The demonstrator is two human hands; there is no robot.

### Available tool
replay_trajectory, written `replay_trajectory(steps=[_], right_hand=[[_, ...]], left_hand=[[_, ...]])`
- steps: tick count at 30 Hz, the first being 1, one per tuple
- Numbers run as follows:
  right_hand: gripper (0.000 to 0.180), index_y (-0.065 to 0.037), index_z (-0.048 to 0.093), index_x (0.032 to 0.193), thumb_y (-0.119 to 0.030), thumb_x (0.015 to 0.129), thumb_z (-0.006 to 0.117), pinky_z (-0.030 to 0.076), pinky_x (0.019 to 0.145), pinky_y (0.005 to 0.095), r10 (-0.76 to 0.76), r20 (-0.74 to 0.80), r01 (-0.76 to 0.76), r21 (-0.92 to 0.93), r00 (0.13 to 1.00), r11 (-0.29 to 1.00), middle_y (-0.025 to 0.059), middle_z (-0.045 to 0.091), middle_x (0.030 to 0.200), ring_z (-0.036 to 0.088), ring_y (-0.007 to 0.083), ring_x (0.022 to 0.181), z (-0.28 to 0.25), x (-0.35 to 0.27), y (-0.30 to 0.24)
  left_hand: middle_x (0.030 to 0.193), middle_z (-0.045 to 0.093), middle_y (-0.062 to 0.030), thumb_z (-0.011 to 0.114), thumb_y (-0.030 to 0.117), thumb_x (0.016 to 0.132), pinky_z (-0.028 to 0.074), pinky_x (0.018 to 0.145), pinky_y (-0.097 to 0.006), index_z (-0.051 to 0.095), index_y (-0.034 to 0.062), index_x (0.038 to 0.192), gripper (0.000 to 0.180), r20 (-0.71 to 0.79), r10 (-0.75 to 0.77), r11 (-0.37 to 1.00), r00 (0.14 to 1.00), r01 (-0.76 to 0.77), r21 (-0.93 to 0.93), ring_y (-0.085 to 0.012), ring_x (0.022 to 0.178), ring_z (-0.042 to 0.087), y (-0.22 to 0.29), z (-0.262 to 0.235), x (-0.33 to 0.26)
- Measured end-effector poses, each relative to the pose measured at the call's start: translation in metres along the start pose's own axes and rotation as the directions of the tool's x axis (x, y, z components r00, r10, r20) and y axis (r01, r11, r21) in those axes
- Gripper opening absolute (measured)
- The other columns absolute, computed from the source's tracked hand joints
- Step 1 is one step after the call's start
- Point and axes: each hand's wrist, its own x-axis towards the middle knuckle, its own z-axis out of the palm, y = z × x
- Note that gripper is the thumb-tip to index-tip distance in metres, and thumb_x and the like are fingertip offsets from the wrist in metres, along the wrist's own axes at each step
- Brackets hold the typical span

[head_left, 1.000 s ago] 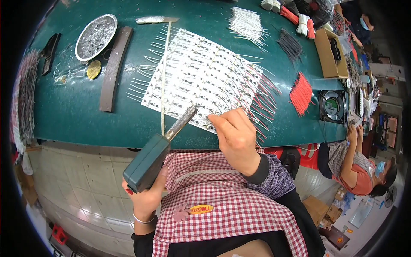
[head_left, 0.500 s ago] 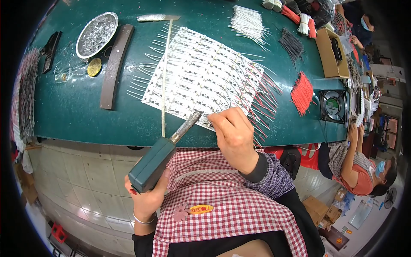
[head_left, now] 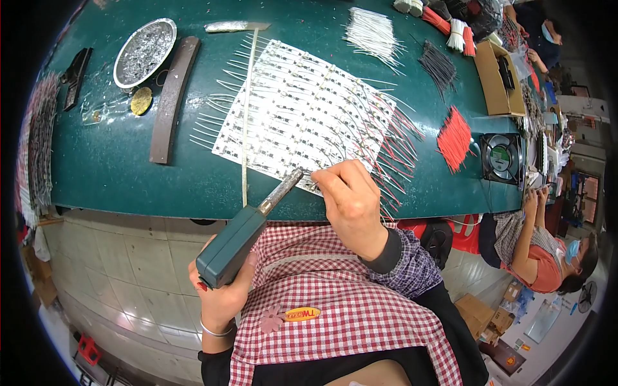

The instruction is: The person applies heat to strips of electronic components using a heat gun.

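My left hand [head_left: 222, 293] grips a green-handled soldering iron [head_left: 241, 235], its metal tip reaching the near edge of a white panel of circuit strips [head_left: 302, 112] on the green table [head_left: 116, 174]. My right hand [head_left: 351, 202] rests on that near edge just right of the tip, fingers pinched on something too small to make out. White wires stick out of the panel's left side and red and white wires [head_left: 396, 138] fan from its right side.
A round metal dish [head_left: 143, 51], a brown bar [head_left: 170, 96] and a long thin rod [head_left: 246, 109] lie at the left. Bundles of white [head_left: 370, 32], black [head_left: 441, 64] and red wires [head_left: 454, 138], a small fan [head_left: 502, 157] and a cardboard box [head_left: 492, 71] sit at the right. Another person [head_left: 547, 257] sits at the right.
The soldering iron's tip has moved right along the panel's near edge, closer to my right hand. My right hand has barely moved.
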Motion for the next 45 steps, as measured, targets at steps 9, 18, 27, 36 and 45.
replay_trajectory(steps=[9, 18, 27, 36, 45], right_hand=[[0.022, -0.001, 0.066, 0.092, 0.009, 0.073, 0.066, 0.046, 0.063, 0.0368, -0.01, 0.018, 0.01, -0.007, 1.0, 1.0, 0.0087, 0.053, 0.08, 0.054, 0.0259, 0.075, -0.001, 0.001, 0.001], [0.022, 0.0, 0.065, 0.092, 0.009, 0.072, 0.065, 0.046, 0.063, 0.037, -0.007, 0.011, 0.007, -0.009, 1.0, 1.0, 0.0093, 0.051, 0.079, 0.054, 0.0264, 0.075, -0.001, 0.001, 0.0], [0.022, 0.0, 0.067, 0.09, 0.01, 0.07, 0.069, 0.045, 0.061, 0.0361, -0.006, -0.022, 0.006, -0.018, 1.0, 1.0, 0.0091, 0.052, 0.077, 0.054, 0.0259, 0.072, 0.001, 0.0, 0.001], [0.023, 0.0, 0.066, 0.092, 0.01, 0.071, 0.065, 0.045, 0.062, 0.0363, -0.01, 0.0, 0.01, -0.024, 1.0, 1.0, 0.0087, 0.05, 0.078, 0.053, 0.0254, 0.073, 0.0, 0.0, 0.001], [0.023, -0.001, 0.065, 0.092, 0.009, 0.071, 0.065, 0.045, 0.063, 0.0366, -0.008, 0.017, 0.008, -0.027, 1.0, 1.0, 0.0088, 0.05, 0.079, 0.053, 0.0258, 0.075, -0.002, 0.0, 0.0]], left_hand=[[0.08, 0.066, -0.0089, 0.074, -0.004, 0.072, 0.049, 0.058, -0.026, 0.068, -0.006, 0.09, 0.019, 0.01, 0.051, 0.998, 0.999, -0.052, 0.043, -0.0143, 0.066, 0.064, 0.001, 0.0, 0.001], [0.076, 0.071, -0.0075, 0.078, 0.004, 0.071, 0.049, 0.057, -0.027, 0.072, -0.0016, 0.088, 0.019, -0.109, 0.089, 0.993, 0.99, -0.08, 0.084, -0.0148, 0.059, 0.064, -0.006, 0.0, -0.007], [0.081, 0.071, -0.0087, 0.078, -0.001, 0.072, 0.05, 0.06, -0.027, 0.071, -0.002, 0.088, 0.017, -0.059, 0.11, 0.993, 0.992, -0.107, 0.055, -0.0149, 0.064, 0.065, -0.009, 0.002, -0.005], [0.085, 0.067, -0.0078, 0.076, -0.005, 0.072, 0.05, 0.062, -0.026, 0.067, -0.0043, 0.089, 0.018, -0.005, 0.101, 0.995, 0.995, -0.101, 0.02, -0.0134, 0.07, 0.064, -0.004, 0.002, -0.001], [0.081, 0.071, -0.0083, 0.078, 0.003, 0.075, 0.051, 0.062, -0.027, 0.07, -0.0036, 0.092, 0.02, -0.107, 0.027, 0.999, 0.994, -0.024, 0.029, -0.0143, 0.067, 0.066, -0.003, -0.001, -0.009]])
